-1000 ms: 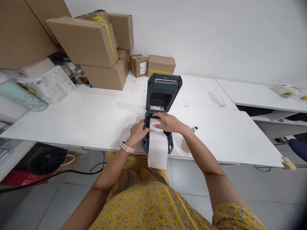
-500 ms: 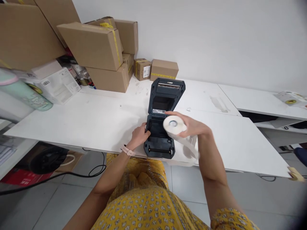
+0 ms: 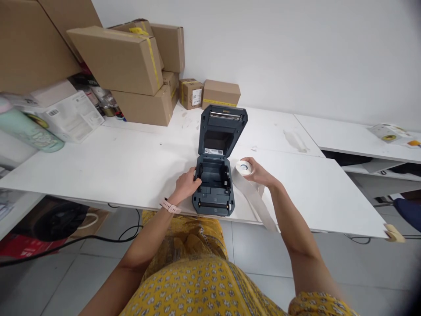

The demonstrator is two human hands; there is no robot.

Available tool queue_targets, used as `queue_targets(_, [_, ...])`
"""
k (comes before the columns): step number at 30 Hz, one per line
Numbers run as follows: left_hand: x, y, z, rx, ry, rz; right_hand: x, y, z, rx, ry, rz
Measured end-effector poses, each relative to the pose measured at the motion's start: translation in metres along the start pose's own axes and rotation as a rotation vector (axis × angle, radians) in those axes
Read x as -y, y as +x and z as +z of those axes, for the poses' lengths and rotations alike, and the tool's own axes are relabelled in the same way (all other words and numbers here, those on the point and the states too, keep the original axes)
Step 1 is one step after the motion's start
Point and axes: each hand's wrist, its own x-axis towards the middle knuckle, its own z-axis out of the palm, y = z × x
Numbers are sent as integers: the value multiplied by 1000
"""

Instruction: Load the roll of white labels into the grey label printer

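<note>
A dark label printer (image 3: 213, 193) sits near the table's front edge with its lid (image 3: 223, 131) raised, its inner bay and front roller in plain sight. My left hand (image 3: 187, 186) is closed around the printer's left side, thumb over the rim. Just right of the printer, my right hand (image 3: 258, 173) grips a white label roll (image 3: 242, 166) by its right side. The loose strip (image 3: 258, 204) runs from that roll toward me and over the table's front edge. The undersides of the right-hand fingers are partly hidden.
Cardboard boxes (image 3: 115, 59) are stacked at the back left, with two smaller boxes (image 3: 220, 93) behind the printer. A mint bottle (image 3: 31, 131) and a white box (image 3: 72, 116) stand on the left. Black cables (image 3: 98, 237) run below the white table (image 3: 131, 164).
My right hand has carried the label roll from over the printer's bay to just beyond its right side. My left hand keeps its hold on the printer. The view has shifted slightly.
</note>
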Motion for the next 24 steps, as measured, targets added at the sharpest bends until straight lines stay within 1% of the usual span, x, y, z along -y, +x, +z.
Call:
queue_targets(2, [0,-1,-1,-2,-4,4,0,0,5,19,-15,-23])
queue_targets(3, [0,-1,-1,-4,-7,7,3,-2,4,34,-27,-43])
queue_targets(5, [0,-2,-1,-9,-13,10,8,-11,-8,63,-47,-77])
queue_targets(7, [1,-2,0,-10,-17,12,9,-27,-29,56,-17,-68])
queue_targets(8, [1,-1,0,-9,-17,13,6,-38,-41,26,30,-45])
queue_targets(10, [3,0,1,-7,-12,17,-8,-60,-59,-91,155,38])
queue_targets(12, [4,2,1,-7,-5,19,-29,-80,-66,-221,269,151])
queue_targets(14, [4,3,2,-7,-5,20,-50,-93,-61,-268,336,241])
queue_targets(16, [4,4,2,-9,-9,21,-64,-96,-46,-238,361,269])
queue_targets(18, [4,3,2,-15,-14,22,-70,-94,-30,-208,358,273])
queue_targets(20, [3,2,2,-19,-22,21,-67,-91,-19,-222,373,285])
queue_targets(21, [2,2,2,-17,-26,19,-62,-90,-18,-231,395,276])
queue_targets(23, [2,1,2,-11,-38,11,-45,-89,-21,-225,443,195])
queue_targets(24, [1,0,2,-10,-44,7,-32,-88,-23,-194,460,127])
